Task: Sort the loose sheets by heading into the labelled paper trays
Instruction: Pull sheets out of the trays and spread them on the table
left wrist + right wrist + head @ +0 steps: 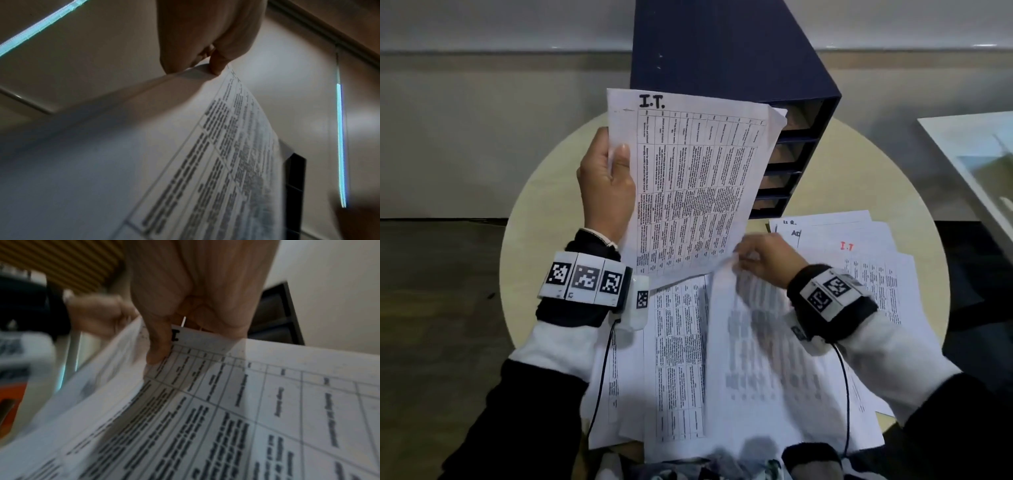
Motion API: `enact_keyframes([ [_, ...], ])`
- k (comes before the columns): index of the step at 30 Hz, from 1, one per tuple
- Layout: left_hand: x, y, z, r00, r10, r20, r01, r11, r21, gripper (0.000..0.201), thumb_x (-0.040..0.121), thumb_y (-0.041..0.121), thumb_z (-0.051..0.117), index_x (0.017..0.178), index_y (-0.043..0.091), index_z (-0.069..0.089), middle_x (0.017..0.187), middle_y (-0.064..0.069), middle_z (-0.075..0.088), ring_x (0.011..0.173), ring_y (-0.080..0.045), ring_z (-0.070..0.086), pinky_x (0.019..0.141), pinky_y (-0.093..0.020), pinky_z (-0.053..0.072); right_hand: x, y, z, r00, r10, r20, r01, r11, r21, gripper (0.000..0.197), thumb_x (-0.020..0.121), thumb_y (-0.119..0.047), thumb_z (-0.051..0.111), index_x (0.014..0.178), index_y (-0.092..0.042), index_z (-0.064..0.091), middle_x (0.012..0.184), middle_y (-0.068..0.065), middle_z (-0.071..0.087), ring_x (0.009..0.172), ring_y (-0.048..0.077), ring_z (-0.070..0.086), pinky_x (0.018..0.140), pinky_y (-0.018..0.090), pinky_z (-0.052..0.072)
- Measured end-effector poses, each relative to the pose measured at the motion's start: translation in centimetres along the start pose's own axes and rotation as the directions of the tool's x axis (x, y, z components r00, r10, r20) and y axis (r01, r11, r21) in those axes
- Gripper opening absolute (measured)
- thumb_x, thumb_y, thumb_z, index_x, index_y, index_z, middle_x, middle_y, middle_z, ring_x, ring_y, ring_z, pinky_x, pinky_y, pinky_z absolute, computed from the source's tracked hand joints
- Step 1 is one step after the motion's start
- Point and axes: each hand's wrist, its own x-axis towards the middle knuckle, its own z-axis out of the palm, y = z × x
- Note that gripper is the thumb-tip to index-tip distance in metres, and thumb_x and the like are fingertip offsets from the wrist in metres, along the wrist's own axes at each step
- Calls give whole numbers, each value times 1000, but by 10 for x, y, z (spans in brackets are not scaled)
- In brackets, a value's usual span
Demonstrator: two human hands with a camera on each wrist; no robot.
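Trays (796, 150) half-hidden by held I.T. sheets (688, 178) — labels unreadable.

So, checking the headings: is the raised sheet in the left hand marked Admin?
No, the raised sheet gripped by the left hand is headed I.T.

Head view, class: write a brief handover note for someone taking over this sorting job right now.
Left hand holds up sheets headed I.T.. Right hand pinches the top edge of another sheet from the loose pile on the round table. Navy tray unit stands behind; its labels are unreadable. Visible slots look empty. Left: file held sheets, then sort the pile.
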Motion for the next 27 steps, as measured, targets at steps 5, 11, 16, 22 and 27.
enact_keyframes([
  [5, -11, 9, 15, 989, 6, 147, 0, 999, -44, 26, 94, 12, 40, 109, 1, 59, 96, -2, 62, 84, -8, 58, 78, -24, 50, 23, -56, -62, 739, -383, -554, 272, 922, -274, 7, 74, -13, 70, 72, -7, 68, 113, 23, 58, 99, 43, 52, 78, 43, 36],
  [11, -22, 26, 21, 940, 45, 337, -24, 998, -65, 35, 92, 46, 36, 83, 15, 49, 67, 2, 44, 60, -5, 38, 56, -27, 32, 33, -83, -102, 704, -440, -557, 334, 898, -287, 12, 75, -19, 66, 77, -7, 64, 91, 7, 68, 94, 27, 56, 91, 42, 26],
  [16, -25, 36, 25, 921, 42, 387, -20, 998, -61, 23, 87, 37, 57, 97, 16, 59, 73, 14, 53, 63, 8, 50, 59, -8, 38, 26, -92, -98, 676, -401, -619, 383, 908, -170, 20, 72, -19, 71, 75, -5, 58, 72, -19, 46, 80, 4, 34, 77, 31, 27],
  [22, -21, 31, 22, 976, 20, 216, -16, 1000, -18, 21, 93, 16, 54, 104, 0, 61, 84, 6, 62, 74, 6, 60, 64, -15, 50, 20, -46, -88, 611, -53, -790, 207, 974, 95, 65, 63, -53, 72, 111, -15, 51, 109, -5, 49, 105, 31, 51, 92, 51, 41],
  [27, -8, 35, 8, 994, -34, 105, 48, 989, -136, 13, 93, 11, 53, 99, 3, 62, 90, -2, 67, 79, -3, 66, 69, -23, 56, 7, -5, -82, 743, 325, -585, 82, 823, 562, 105, 54, -47, 79, 136, -5, 29, 135, 7, 44, 126, 19, 43, 107, 36, 36],
])
